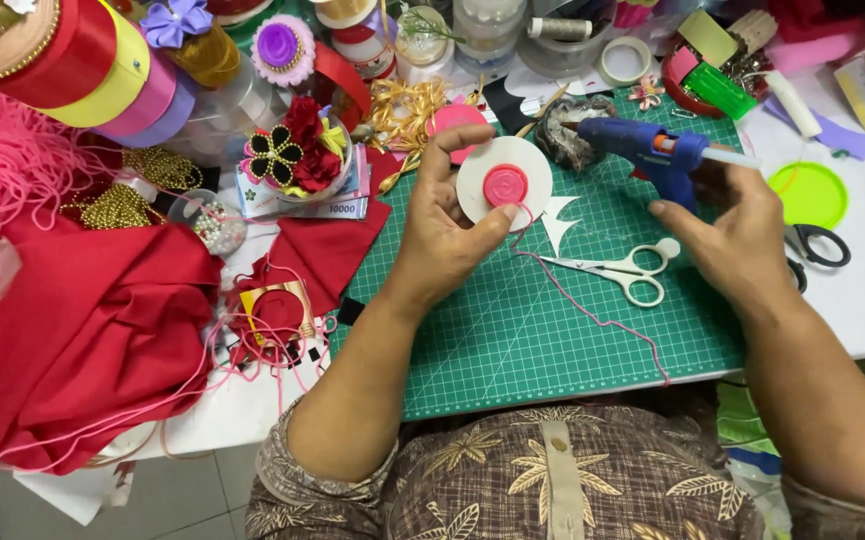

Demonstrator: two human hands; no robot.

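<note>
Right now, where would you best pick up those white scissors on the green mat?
By the looped handles at the right end of the scissors, coming from above. They lie flat and closed on the mat, blades pointing left, and the right hand is nearest the handles.

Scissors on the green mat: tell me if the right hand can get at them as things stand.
Probably not freely: the right hand is wrapped around the blue glue gun. The scissors lie uncovered on the cutting mat beside it, so only the full grip hinders.

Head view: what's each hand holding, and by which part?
Left hand holds the white round disc with a pink bottle cap, grip at its lower-left edge. Right hand holds the blue glue gun by its handle.
</note>
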